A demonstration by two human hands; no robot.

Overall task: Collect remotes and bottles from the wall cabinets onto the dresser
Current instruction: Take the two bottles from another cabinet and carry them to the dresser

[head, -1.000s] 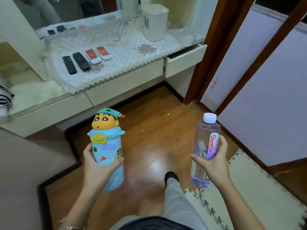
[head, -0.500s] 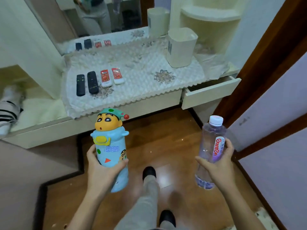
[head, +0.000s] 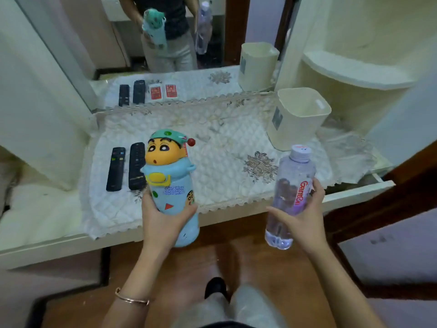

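Observation:
My left hand (head: 165, 221) grips a light blue cartoon bottle (head: 171, 183) with a yellow face and green cap, upright at the dresser's front edge. My right hand (head: 305, 216) holds a clear water bottle (head: 292, 192) with a white cap, upright, in front of the dresser's right part. Two black remotes (head: 115, 169) (head: 136, 165) lie side by side on the dresser's white quilted cloth (head: 220, 166), at its left. The cartoon bottle hides the cloth just right of them.
A cream bin (head: 298, 118) stands at the dresser's back right. Behind is a mirror (head: 165, 43) reflecting me and the remotes. A drawer (head: 354, 197) juts open at the right. Curved corner shelves (head: 354, 74) rise at the far right. Wooden floor lies below.
I have stepped closer to the dresser. Both bottles now hover at its front edge, still gripped the same way. The red and white remotes are now hidden behind the cartoon bottle.

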